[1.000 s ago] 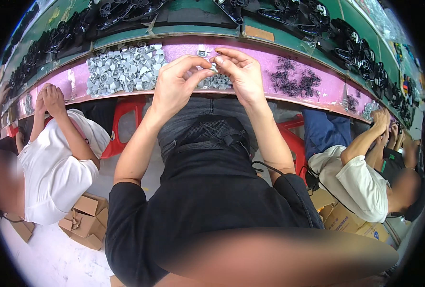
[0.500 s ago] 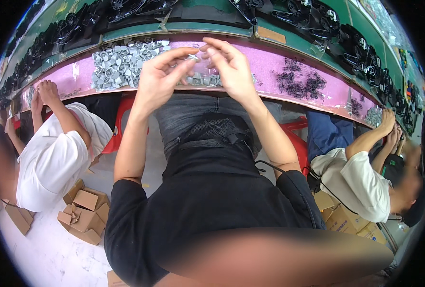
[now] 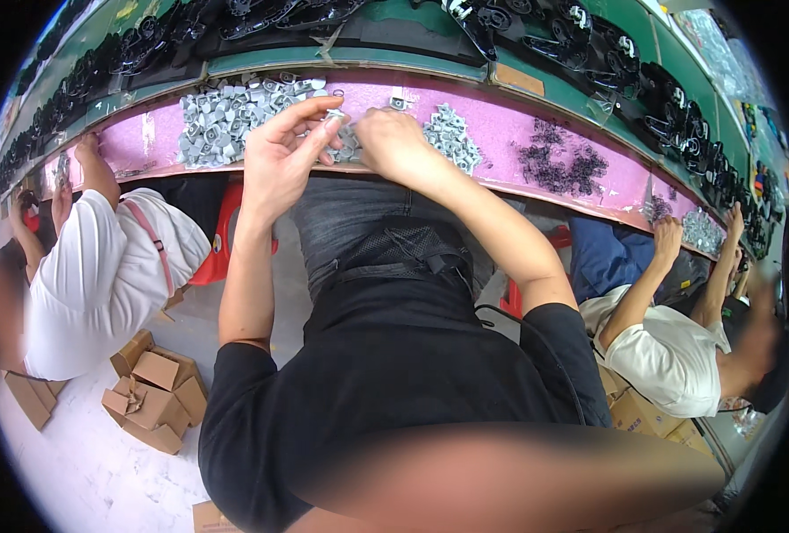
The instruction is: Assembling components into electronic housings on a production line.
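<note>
My left hand [image 3: 283, 155] is raised over the pink work surface, thumb and forefinger pinching a small light-grey plastic part [image 3: 334, 115]. Beside it, my right hand [image 3: 399, 145] is lowered onto the surface with its fingers curled inward. Its fingertips are hidden, so what they hold cannot be made out. Several loose grey parts [image 3: 347, 142] lie between the two hands. A large heap of grey plastic parts [image 3: 221, 124] spreads left of my left hand, and a smaller heap [image 3: 450, 139] sits right of my right hand. One single grey part [image 3: 398, 103] lies just beyond my right hand.
Small black parts [image 3: 561, 160] are scattered farther right on the pink surface [image 3: 496, 133]. Beyond a raised edge, a green line [image 3: 430, 55] carries glossy black assemblies [image 3: 581, 44]. Co-workers in white shirts [image 3: 114, 275] sit on both sides. Cardboard boxes [image 3: 159, 391] stand on the floor.
My right hand has dropped from beside my left hand to the surface, its fingers now curled. My left hand keeps its pinch. The right co-worker's hand has moved toward the black parts.
</note>
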A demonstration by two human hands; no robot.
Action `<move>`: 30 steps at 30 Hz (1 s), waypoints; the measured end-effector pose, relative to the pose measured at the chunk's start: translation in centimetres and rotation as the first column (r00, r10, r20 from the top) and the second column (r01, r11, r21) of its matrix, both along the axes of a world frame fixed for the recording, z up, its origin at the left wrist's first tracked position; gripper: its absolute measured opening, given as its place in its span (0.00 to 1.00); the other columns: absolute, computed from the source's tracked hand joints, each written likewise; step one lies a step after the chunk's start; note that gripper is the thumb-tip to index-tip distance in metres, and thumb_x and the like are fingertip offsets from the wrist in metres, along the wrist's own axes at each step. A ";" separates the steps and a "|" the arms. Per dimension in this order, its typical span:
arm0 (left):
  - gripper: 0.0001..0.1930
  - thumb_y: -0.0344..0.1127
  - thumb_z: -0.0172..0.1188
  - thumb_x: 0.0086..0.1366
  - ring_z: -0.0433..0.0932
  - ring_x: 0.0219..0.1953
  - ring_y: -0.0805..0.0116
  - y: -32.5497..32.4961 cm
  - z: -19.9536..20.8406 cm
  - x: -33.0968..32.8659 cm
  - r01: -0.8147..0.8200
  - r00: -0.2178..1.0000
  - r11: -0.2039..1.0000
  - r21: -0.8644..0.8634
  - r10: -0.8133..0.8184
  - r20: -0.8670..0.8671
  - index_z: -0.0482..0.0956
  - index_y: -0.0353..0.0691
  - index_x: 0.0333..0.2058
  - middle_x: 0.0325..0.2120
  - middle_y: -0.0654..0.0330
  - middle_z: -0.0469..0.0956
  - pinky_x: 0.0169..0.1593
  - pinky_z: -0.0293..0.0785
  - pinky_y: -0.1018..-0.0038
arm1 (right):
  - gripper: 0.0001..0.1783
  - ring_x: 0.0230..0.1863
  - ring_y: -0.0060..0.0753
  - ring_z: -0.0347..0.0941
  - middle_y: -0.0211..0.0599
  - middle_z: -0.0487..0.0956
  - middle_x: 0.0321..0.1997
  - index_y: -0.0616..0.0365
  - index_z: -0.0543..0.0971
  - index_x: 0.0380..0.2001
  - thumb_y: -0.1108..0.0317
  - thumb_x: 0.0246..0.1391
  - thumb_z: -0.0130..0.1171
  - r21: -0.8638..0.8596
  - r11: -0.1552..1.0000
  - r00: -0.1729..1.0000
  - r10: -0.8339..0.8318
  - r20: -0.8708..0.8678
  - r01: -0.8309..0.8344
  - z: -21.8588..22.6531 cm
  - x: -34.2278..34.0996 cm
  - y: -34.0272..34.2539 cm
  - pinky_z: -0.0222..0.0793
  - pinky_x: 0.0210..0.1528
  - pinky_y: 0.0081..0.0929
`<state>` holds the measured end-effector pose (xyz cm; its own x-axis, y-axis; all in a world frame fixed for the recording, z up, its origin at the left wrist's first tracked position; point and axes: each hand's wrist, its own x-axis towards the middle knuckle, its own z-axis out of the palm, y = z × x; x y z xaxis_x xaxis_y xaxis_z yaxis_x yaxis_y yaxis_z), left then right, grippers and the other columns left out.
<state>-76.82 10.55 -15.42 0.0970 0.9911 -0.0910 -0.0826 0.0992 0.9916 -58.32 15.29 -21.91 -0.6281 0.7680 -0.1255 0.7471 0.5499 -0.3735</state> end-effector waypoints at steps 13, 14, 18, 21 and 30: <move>0.14 0.24 0.62 0.72 0.83 0.37 0.77 -1.2 1.1 2.8 0.116 0.986 0.993 -0.012 -0.117 -0.121 0.83 0.34 0.55 0.46 0.58 0.84 0.35 0.80 0.81 | 0.14 0.46 0.47 0.87 0.54 0.85 0.49 0.70 0.81 0.53 0.78 0.65 0.60 -0.847 0.449 0.010 -0.882 -0.471 -0.285 1.6 6.1 -1.0 0.87 0.52 0.36; 0.14 0.24 0.63 0.71 0.83 0.37 0.77 -1.2 1.2 3.2 0.150 0.979 0.989 0.014 -0.146 -0.140 0.84 0.34 0.54 0.45 0.58 0.84 0.35 0.80 0.81 | 0.15 0.47 0.48 0.87 0.54 0.85 0.50 0.71 0.81 0.53 0.78 0.65 0.60 -0.847 0.458 -0.054 -0.886 -0.461 -0.270 1.9 5.7 -1.3 0.86 0.54 0.37; 0.14 0.24 0.64 0.70 0.83 0.36 0.77 -1.3 1.7 4.1 0.219 0.953 0.969 0.112 -0.187 -0.239 0.84 0.35 0.53 0.45 0.58 0.85 0.34 0.80 0.81 | 0.15 0.52 0.48 0.85 0.54 0.85 0.51 0.71 0.81 0.54 0.80 0.65 0.59 -0.834 0.489 -0.106 -0.872 -0.478 -0.255 2.6 5.2 -2.1 0.84 0.57 0.38; 0.14 0.25 0.65 0.68 0.84 0.36 0.73 -1.2 1.4 4.4 0.212 0.942 0.964 0.161 -0.157 -0.296 0.85 0.36 0.52 0.43 0.56 0.85 0.34 0.81 0.78 | 0.15 0.53 0.45 0.85 0.55 0.85 0.53 0.71 0.81 0.54 0.80 0.65 0.60 -0.842 0.485 -0.112 -0.874 -0.472 -0.235 2.9 4.9 -2.7 0.84 0.58 0.37; 0.13 0.26 0.68 0.66 0.85 0.37 0.66 -0.9 1.5 4.7 0.191 0.923 0.956 0.224 -0.098 -0.373 0.86 0.37 0.50 0.41 0.54 0.86 0.37 0.82 0.73 | 0.13 0.50 0.42 0.85 0.52 0.85 0.50 0.72 0.82 0.51 0.79 0.66 0.60 -0.813 0.524 -0.217 -0.850 -0.480 -0.254 2.4 4.7 -3.6 0.84 0.57 0.36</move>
